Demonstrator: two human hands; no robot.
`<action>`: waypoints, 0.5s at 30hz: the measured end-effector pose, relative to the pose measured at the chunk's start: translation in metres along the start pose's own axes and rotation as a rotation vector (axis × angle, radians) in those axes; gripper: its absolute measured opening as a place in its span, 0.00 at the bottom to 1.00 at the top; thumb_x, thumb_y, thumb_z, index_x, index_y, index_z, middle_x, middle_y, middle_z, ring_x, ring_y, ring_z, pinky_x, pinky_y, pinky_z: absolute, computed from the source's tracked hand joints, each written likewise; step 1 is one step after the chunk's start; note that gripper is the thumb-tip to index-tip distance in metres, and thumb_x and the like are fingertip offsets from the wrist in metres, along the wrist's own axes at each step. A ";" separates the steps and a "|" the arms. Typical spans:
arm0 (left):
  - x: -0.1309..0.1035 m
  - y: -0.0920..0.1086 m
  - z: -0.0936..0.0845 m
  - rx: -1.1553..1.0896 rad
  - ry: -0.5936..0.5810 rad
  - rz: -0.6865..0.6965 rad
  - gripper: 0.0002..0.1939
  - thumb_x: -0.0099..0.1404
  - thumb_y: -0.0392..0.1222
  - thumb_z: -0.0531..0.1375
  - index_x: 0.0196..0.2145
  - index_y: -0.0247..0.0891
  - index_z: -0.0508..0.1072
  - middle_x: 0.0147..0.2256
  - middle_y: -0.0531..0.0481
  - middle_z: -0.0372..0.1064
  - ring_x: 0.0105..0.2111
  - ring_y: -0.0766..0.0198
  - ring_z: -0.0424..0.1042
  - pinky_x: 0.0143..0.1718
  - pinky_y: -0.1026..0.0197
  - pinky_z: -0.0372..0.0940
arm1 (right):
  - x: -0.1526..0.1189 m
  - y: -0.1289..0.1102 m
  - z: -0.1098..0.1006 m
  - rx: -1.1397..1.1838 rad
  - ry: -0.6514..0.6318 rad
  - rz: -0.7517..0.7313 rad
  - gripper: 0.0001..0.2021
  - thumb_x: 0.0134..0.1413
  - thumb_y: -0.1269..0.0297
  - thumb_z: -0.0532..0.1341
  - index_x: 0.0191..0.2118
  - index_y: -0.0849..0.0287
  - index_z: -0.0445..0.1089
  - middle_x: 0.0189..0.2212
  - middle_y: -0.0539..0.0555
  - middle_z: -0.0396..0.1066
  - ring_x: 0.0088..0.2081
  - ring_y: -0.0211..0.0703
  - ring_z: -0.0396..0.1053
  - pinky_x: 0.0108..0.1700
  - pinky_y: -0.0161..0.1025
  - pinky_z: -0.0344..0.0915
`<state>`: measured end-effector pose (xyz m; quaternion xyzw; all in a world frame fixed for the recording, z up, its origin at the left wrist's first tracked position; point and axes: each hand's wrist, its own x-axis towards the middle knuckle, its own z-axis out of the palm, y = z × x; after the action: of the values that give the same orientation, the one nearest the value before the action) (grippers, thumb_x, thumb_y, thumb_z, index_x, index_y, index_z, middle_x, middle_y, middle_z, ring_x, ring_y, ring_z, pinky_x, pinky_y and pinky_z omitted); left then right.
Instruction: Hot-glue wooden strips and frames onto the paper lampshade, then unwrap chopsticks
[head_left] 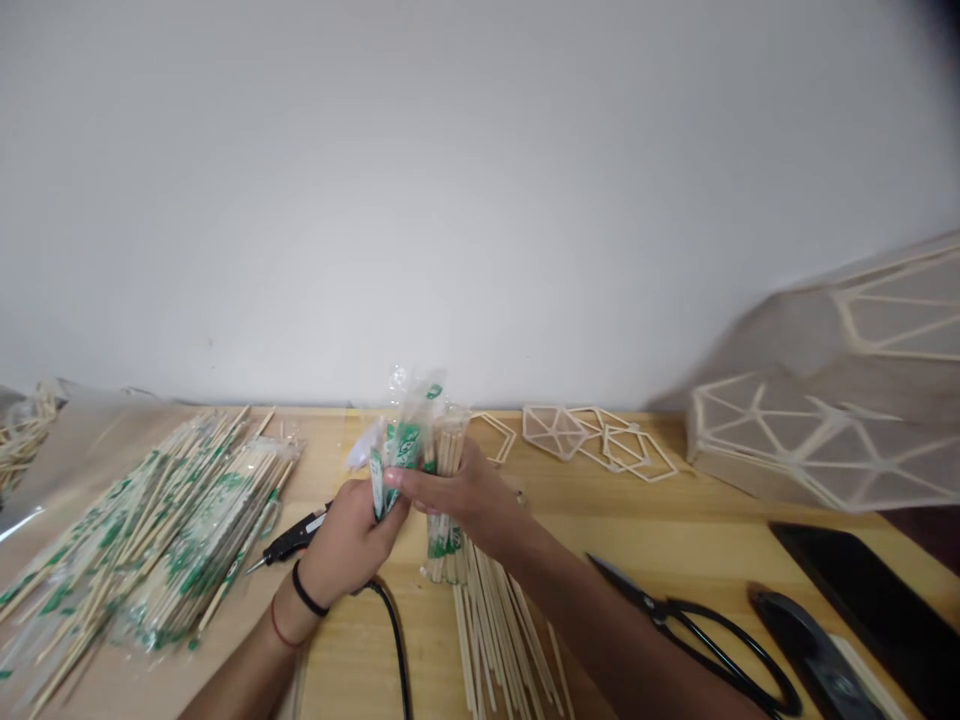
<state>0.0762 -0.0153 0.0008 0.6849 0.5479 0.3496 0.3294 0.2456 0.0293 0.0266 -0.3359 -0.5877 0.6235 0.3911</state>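
My left hand (352, 535) is closed around crumpled clear-and-green chopstick wrappers (405, 445). My right hand (480, 500) is closed on an upright bundle of wrapped chopsticks (448, 455). Its thumb reaches across to touch the wrappers by my left fingers. Below the bundle, loose bare chopsticks (495, 630) lie spread on the wooden table. Just left of my left wrist sits a black glue gun or soldering tool (289, 542) with a metal tip, partly hidden by that hand.
A pile of wrapped chopsticks (202, 530) covers the left side. Along the wall lie flat stick frames (600, 440); a larger stick structure (795, 435) stands at right. Black-handled scissors (697, 620), a dark curved tool (810, 650) and a black flat slab (862, 600) lie front right. A black cable (397, 630) crosses the table.
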 end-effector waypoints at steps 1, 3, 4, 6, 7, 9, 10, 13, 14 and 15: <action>0.000 0.000 0.000 0.012 -0.004 -0.001 0.12 0.71 0.45 0.57 0.31 0.39 0.74 0.30 0.48 0.77 0.35 0.53 0.76 0.41 0.56 0.67 | -0.001 -0.001 0.001 -0.038 0.007 0.012 0.16 0.50 0.52 0.73 0.26 0.58 0.73 0.20 0.46 0.66 0.24 0.38 0.63 0.27 0.36 0.61; 0.000 0.000 -0.002 0.023 -0.007 0.001 0.10 0.70 0.43 0.58 0.31 0.39 0.73 0.28 0.49 0.75 0.32 0.55 0.74 0.37 0.58 0.65 | -0.001 -0.004 0.002 -0.074 0.015 0.019 0.16 0.51 0.52 0.72 0.25 0.58 0.71 0.19 0.46 0.64 0.24 0.38 0.62 0.27 0.36 0.59; 0.000 0.000 -0.004 0.021 -0.007 0.005 0.08 0.68 0.42 0.59 0.31 0.39 0.73 0.29 0.50 0.75 0.32 0.56 0.73 0.37 0.58 0.65 | -0.001 -0.005 0.003 -0.080 0.012 0.017 0.16 0.50 0.53 0.71 0.24 0.58 0.71 0.19 0.46 0.63 0.24 0.38 0.62 0.27 0.36 0.59; 0.000 0.000 -0.007 -0.001 -0.004 0.019 0.04 0.65 0.41 0.61 0.35 0.39 0.73 0.32 0.49 0.77 0.34 0.57 0.73 0.38 0.58 0.66 | -0.002 -0.007 0.005 -0.100 0.001 0.016 0.15 0.49 0.55 0.72 0.24 0.58 0.70 0.19 0.46 0.64 0.25 0.38 0.62 0.27 0.35 0.59; 0.000 0.001 -0.008 -0.019 -0.002 0.025 0.04 0.64 0.40 0.61 0.36 0.38 0.74 0.34 0.49 0.77 0.35 0.57 0.73 0.39 0.58 0.66 | -0.003 -0.008 0.007 -0.110 -0.005 0.017 0.14 0.48 0.56 0.72 0.24 0.58 0.70 0.19 0.46 0.64 0.25 0.38 0.63 0.28 0.35 0.59; 0.000 0.002 -0.010 -0.059 0.006 0.034 0.04 0.63 0.41 0.61 0.35 0.39 0.73 0.33 0.50 0.76 0.34 0.58 0.71 0.39 0.59 0.66 | -0.005 -0.009 0.009 -0.133 -0.013 0.026 0.11 0.48 0.59 0.71 0.25 0.58 0.70 0.20 0.45 0.65 0.25 0.37 0.61 0.27 0.34 0.57; 0.000 0.003 -0.010 -0.083 0.008 0.036 0.04 0.63 0.41 0.61 0.33 0.39 0.72 0.31 0.51 0.74 0.33 0.59 0.70 0.38 0.59 0.66 | -0.006 -0.010 0.010 -0.145 -0.013 0.033 0.11 0.47 0.61 0.70 0.25 0.57 0.69 0.20 0.45 0.64 0.25 0.36 0.60 0.27 0.34 0.56; -0.001 0.006 -0.009 -0.164 0.010 0.026 0.09 0.61 0.42 0.64 0.26 0.41 0.68 0.25 0.54 0.68 0.29 0.62 0.65 0.34 0.61 0.65 | -0.008 -0.012 0.012 -0.167 -0.029 0.046 0.11 0.47 0.63 0.70 0.24 0.57 0.67 0.20 0.44 0.62 0.25 0.35 0.58 0.26 0.34 0.54; -0.001 0.006 -0.008 -0.195 0.011 0.016 0.11 0.60 0.43 0.65 0.25 0.41 0.67 0.23 0.55 0.66 0.27 0.63 0.64 0.33 0.62 0.64 | -0.008 -0.013 0.011 -0.155 -0.053 0.034 0.11 0.47 0.63 0.70 0.25 0.57 0.67 0.21 0.45 0.64 0.26 0.36 0.60 0.27 0.34 0.56; -0.002 0.006 -0.007 -0.229 0.016 0.002 0.13 0.60 0.45 0.67 0.24 0.41 0.66 0.22 0.56 0.63 0.26 0.64 0.63 0.31 0.62 0.64 | -0.008 -0.014 0.010 -0.126 -0.086 0.014 0.10 0.48 0.63 0.71 0.26 0.57 0.69 0.23 0.45 0.67 0.28 0.37 0.63 0.29 0.34 0.59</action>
<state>0.0733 -0.0179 0.0096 0.6407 0.5061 0.4156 0.4008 0.2417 0.0176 0.0413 -0.3367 -0.6398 0.6019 0.3391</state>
